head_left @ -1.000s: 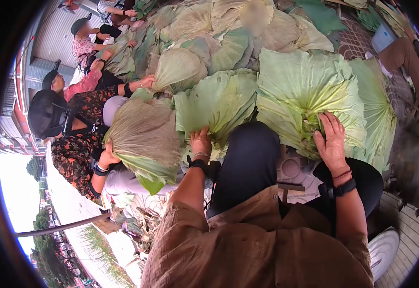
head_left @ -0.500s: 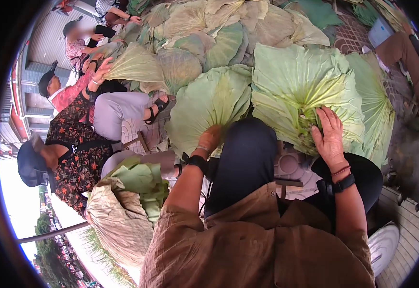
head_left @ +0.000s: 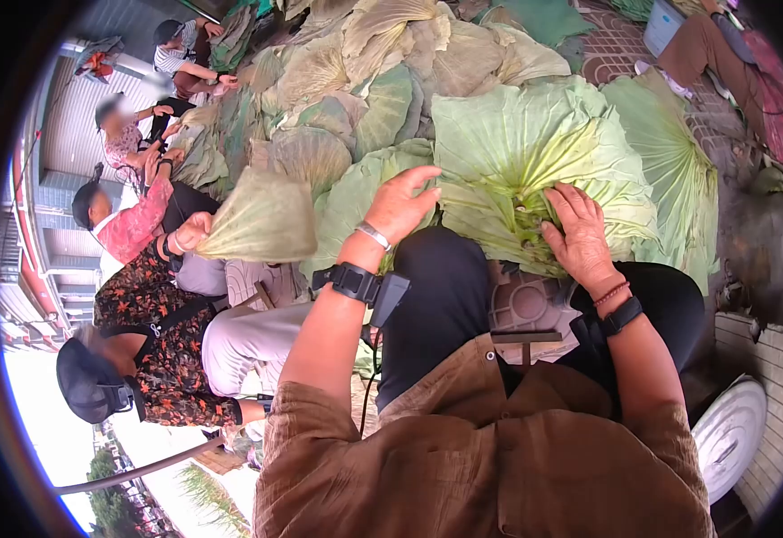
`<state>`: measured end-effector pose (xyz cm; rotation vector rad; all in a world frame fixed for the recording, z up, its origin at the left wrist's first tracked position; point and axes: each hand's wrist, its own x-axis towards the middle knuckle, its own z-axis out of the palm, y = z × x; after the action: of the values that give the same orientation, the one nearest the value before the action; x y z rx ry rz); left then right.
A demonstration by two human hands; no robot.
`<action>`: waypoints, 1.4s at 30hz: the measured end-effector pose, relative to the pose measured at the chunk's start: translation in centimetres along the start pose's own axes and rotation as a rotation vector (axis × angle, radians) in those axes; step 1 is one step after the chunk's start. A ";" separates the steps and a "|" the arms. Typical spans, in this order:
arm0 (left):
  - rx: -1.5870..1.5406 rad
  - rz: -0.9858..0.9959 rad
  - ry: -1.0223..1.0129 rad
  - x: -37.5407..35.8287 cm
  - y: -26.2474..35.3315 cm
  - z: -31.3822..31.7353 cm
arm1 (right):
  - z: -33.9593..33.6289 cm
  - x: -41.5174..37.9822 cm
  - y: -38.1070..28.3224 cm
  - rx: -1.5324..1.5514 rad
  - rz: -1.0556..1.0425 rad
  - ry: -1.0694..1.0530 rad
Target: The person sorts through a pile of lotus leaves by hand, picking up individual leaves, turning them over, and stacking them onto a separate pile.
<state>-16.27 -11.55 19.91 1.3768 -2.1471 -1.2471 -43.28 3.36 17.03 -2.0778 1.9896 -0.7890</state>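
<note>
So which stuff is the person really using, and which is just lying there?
In use: the big pale green round leaf under the right hand; the left hand lifted above the next green leaf.

Lying about: white round lid; grey plastic stool; heap of leaves.

I see the ground (head_left: pixel 620 54), paved with patterned brick that shows bare at the upper right of the frame. Directly on it lies a broad heap of lotus leaves (head_left: pixel 382 81) that fills the upper middle, pale green and tan, overlapping one another. At the centre right a large green leaf (head_left: pixel 517 134) lies spread on top of the heap, with a fan-shaped leaf (head_left: pixel 669 152) just beside it toward the right edge. At the lower right the paving gives way to grey planks (head_left: pixel 768 350), and a round white lid (head_left: pixel 732 435) rests there. A pale tub (head_left: pixel 661 27) stands on the brick at the top right.
</note>
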 end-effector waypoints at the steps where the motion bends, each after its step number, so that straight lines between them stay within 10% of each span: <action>1: -0.001 0.030 -0.060 0.3 1.8 0.9 | -0.1 0.0 -0.1 0.004 0.000 -0.007; 4: 0.220 0.288 -0.102 3.0 3.4 4.3 | -0.2 0.9 0.2 0.013 0.014 -0.024; 16: 0.255 0.295 -0.119 6.1 1.8 8.1 | -0.1 0.9 0.7 0.028 0.057 -0.061; 26: -0.054 0.022 0.350 8.7 -0.1 7.8 | -0.1 1.1 1.0 0.052 0.068 -0.079; 31: -0.736 -0.229 0.526 9.7 0.2 4.2 | 0.2 0.7 1.1 0.050 0.058 -0.060; 42: -0.141 -0.028 0.973 3.7 -5.6 -14.0 | 0.1 1.1 0.5 0.017 0.025 -0.050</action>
<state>-5.87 -22.66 22.83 1.5060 -1.3321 -0.5097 -43.72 2.23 16.94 -2.0390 1.9722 -0.7391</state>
